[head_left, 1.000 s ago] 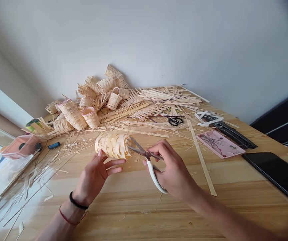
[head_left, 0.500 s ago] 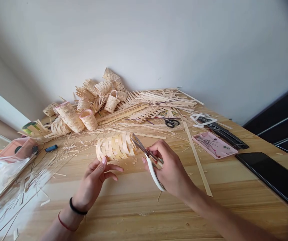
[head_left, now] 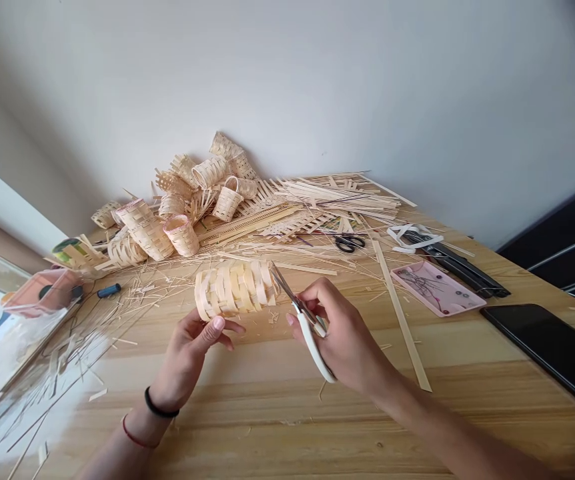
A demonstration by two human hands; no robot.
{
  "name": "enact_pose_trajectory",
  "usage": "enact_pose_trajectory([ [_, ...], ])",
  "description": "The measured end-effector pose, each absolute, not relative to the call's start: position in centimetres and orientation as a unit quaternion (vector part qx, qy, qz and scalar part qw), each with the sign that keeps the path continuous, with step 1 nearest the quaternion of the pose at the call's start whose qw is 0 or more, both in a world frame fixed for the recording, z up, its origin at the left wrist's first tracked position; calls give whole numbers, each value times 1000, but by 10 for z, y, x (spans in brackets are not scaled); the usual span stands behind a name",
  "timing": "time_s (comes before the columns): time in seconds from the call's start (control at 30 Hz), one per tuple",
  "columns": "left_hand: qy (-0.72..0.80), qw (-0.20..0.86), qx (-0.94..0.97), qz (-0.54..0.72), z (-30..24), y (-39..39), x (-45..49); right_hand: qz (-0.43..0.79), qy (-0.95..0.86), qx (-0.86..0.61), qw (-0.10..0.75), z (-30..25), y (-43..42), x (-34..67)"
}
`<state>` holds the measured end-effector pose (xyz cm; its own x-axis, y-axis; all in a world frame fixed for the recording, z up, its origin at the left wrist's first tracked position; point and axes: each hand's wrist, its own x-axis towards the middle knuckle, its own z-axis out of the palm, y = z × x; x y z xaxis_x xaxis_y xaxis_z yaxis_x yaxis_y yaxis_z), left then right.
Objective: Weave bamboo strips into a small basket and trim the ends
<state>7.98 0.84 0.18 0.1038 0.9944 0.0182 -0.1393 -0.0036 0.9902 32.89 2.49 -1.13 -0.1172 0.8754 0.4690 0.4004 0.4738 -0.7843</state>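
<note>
A small woven basket of pale wooden strips lies on its side in the air above the table, its rim end facing right. My left hand holds it from below at the left end, thumb on the near side. In my right hand is a pair of white-handled scissors. Their blades point up and left and touch the basket's right-hand rim, where the tips are partly hidden by the strips.
Several woven baskets and a heap of loose strips lie along the wall. Black scissors, a pink tray with pins, a stapler and a phone are on the right. Scraps litter the left side.
The whole scene has shifted slightly as the head moved. Both hands keep their holds, and the scissor blades stay at the basket's right rim.
</note>
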Motion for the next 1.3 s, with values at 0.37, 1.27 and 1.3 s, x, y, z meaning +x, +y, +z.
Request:
enact_pose_trajectory([
  [0.37,483,469,429,602,5,11,81,252,-746,-412,459,-9,19,326],
  [1.27,478,365,617,507,12,0,82,268,-766,-465,353,-30,28,336],
  [1.3,473,377,617,502,12,-1,82,261,-773,-464,344,-31,28,337],
])
